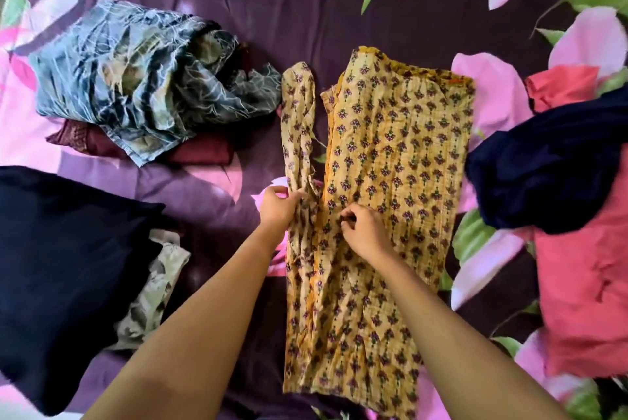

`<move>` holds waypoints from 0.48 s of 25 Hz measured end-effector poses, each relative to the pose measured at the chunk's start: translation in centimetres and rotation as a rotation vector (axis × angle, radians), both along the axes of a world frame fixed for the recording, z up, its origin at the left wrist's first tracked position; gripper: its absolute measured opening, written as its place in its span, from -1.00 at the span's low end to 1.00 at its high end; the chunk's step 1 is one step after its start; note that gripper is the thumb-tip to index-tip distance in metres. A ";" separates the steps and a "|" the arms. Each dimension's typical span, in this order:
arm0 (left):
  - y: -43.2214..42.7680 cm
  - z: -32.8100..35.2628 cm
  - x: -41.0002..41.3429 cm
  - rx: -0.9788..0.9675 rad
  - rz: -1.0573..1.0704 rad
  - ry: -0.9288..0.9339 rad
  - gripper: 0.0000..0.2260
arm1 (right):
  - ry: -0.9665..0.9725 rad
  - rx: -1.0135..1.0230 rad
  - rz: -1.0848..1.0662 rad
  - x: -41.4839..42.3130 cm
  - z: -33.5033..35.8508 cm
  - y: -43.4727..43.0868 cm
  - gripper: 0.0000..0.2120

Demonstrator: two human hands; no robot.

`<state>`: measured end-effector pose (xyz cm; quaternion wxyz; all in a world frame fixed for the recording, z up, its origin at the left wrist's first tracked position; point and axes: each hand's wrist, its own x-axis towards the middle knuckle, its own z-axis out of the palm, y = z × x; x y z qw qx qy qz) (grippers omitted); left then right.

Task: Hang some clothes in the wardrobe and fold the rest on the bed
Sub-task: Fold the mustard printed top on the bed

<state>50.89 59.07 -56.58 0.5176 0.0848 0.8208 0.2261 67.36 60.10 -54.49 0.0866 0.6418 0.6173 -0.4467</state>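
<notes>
Head: left hand [278, 207], right hand [362, 229] (fingers [347, 216] curled) pinch yellow garment [394, 154] on bed [289, 12].

The left hand [278, 207] and right hand [363, 231] are bare, and behind each wrist the left forearm [204, 311] and right forearm [441, 314] show uncovered to the lower edge.

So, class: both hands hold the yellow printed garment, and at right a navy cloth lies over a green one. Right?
No: the head view shows the navy cloth over a coral cloth, not green. Left hand and right hand do hold the yellow printed garment.
</notes>
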 end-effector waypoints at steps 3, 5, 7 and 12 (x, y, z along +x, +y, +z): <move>0.8 0.4 -0.5 0.079 0.158 -0.228 -0.83 | -0.046 0.004 0.019 -0.2 -0.2 0.5 -0.74; 1.1 1.5 -1.1 0.144 0.239 -0.452 -0.91 | -0.056 -0.014 0.050 -0.4 -0.1 0.8 -0.69; 1.6 2.1 -1.9 0.251 0.287 -0.654 -0.82 | -0.063 -0.011 0.093 -0.5 -0.3 0.9 -0.68; 4.8 2.7 -0.9 0.537 0.113 -0.439 -0.44 | -0.035 -0.081 0.080 -0.1 0.1 1.3 -0.71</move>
